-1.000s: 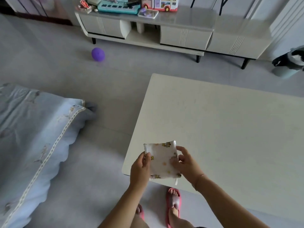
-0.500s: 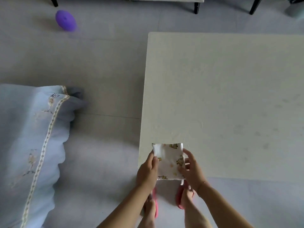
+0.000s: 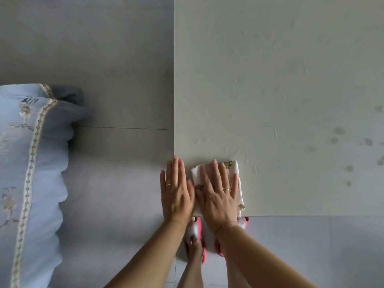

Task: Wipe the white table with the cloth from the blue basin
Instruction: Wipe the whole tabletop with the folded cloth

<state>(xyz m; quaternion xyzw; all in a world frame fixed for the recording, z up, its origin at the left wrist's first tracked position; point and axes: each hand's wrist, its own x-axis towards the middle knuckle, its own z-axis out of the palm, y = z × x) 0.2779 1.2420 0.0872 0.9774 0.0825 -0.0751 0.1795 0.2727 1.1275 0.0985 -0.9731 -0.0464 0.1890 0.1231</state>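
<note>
Folded patterned cloth point(image 3: 234, 173) flat at near-left corner of white bench point(image 3: 280, 80). Right hand point(image 3: 218, 194) pressed open on it; left hand point(image 3: 176, 192) flat, empty, beside. Wiping barely begun; smudges point(image 3: 338, 132) remaining farther right.

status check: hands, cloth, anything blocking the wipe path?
Right hand flat on cloth, left hand flat beside it. Cloth folded at table near corner. Dried marks ahead, nothing in the way.
</note>
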